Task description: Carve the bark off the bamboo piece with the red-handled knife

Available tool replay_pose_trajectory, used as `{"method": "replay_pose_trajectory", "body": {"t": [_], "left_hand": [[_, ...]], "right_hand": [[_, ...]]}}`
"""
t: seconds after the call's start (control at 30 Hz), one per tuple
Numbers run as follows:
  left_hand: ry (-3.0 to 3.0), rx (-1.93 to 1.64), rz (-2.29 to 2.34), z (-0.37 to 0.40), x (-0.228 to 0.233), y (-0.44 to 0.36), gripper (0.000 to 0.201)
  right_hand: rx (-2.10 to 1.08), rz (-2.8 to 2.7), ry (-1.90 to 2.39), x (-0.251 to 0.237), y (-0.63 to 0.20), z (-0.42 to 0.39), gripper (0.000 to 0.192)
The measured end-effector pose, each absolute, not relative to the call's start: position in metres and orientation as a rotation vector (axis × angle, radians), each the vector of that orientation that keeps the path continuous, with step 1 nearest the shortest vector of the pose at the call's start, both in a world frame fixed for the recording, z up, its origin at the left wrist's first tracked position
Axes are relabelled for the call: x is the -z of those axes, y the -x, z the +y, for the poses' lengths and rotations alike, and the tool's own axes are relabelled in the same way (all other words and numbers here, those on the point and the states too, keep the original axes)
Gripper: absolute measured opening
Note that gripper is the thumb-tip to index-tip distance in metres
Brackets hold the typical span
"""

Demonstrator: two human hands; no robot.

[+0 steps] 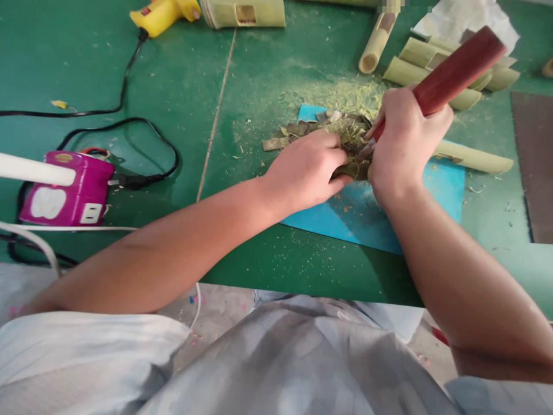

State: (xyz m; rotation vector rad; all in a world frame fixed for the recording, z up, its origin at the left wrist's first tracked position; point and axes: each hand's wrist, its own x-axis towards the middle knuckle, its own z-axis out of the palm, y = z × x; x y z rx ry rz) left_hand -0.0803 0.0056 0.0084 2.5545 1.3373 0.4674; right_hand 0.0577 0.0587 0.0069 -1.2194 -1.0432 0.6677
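My right hand [400, 144] is wrapped round a thick red wooden handle [460, 69] that slants up to the right. At its lower end a short bit of metal blade [367, 151] shows, so it looks like a carving knife; the tip is hidden. My left hand [309, 167] is closed, fingers curled over a dark green bamboo piece [356, 170] just left of the blade. Bamboo shavings [298, 131] are heaped behind my fingers on a blue sheet [444, 187]. From behind my right hand a pale bamboo tube [479, 157] sticks out; whether it joins the held piece is hidden.
Split bamboo pieces [432, 69] and a narrow bamboo tube [374, 49] lie at the back right. A notched bamboo section [268, 12] and a yellow corded tool [162, 16] are at the back. A purple power socket [93, 184] with cables sits left; a brown mat [533, 161] lies right.
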Motion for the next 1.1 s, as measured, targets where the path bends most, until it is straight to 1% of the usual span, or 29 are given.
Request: {"method": "replay_pose_trajectory", "body": {"t": [0.17,0.3,0.37,0.43,0.5,0.67,0.73,0.8,0.97,1.1], "left_hand": [[-2.522,-0.424,1.359,0.005,-0.011,0.079,0.030],[-2.536,-0.467,1.326,0.007,-0.008,0.080,0.030],[-2.529,-0.506,1.305,0.009,-0.007,0.081,0.029],[-2.516,-0.522,1.293,0.010,-0.007,0.081,0.029],[-2.504,-0.514,1.296,0.010,-0.007,0.082,0.029],[-2.490,-0.538,1.297,0.014,-0.004,0.084,0.029],[-2.486,-0.550,1.293,0.015,-0.003,0.086,0.029],[-2.466,-0.549,1.291,0.016,-0.003,0.086,0.028],[-2.461,-0.503,1.306,0.015,-0.005,0.086,0.028],[-2.499,-0.556,1.277,0.014,-0.003,0.087,0.028]], "right_hand": [[-0.647,-1.113,1.197,-0.007,-0.057,0.057,0.038],[-0.630,-1.184,1.193,-0.012,-0.054,0.049,0.034],[-0.606,-1.246,1.185,-0.016,-0.052,0.046,0.034],[-0.578,-1.288,1.200,-0.020,-0.050,0.044,0.040],[-0.622,-1.242,1.218,-0.021,-0.049,0.047,0.044],[-0.788,-1.038,1.289,-0.017,-0.052,0.066,0.045],[-0.799,-0.978,1.304,-0.015,-0.052,0.071,0.045],[-0.696,-0.829,1.316,-0.013,-0.053,0.071,0.049],[-0.667,-1.075,1.106,-0.008,-0.055,0.061,0.039],[-0.655,-1.053,1.137,-0.007,-0.055,0.059,0.040]]}}
